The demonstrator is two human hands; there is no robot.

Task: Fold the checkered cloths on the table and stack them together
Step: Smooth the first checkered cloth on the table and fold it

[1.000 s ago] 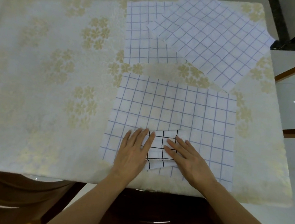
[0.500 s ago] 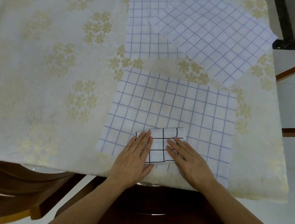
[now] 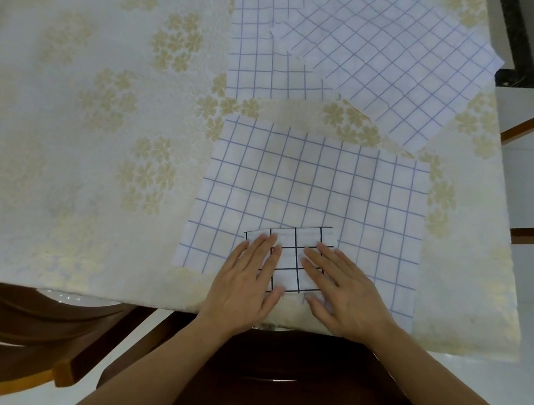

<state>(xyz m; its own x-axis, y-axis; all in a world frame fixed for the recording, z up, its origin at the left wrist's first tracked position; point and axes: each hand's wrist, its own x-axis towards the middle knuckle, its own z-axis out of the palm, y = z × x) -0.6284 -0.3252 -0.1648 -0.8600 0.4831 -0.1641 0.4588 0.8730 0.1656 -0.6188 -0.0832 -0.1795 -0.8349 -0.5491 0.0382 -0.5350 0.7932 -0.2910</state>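
Since a second ago our flat left hand point(image 3: 247, 277) and right hand point(image 3: 345, 291) have squared the folded cloth point(image 3: 296, 262). We count three unfolded cloths point(image 3: 308, 186).

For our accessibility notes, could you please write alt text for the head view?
Both hands, left hand and right hand, press flat on a small folded black-checked cloth lying on a larger unfolded blue-checked cloth at the table's near edge. Two more blue-checked cloths overlap at the far side.

Small black-grid folded cloth point(image 3: 296, 259) atop flat blue-grid cloth point(image 3: 308, 189); two more cloths point(image 3: 381, 67) overlapping behind.
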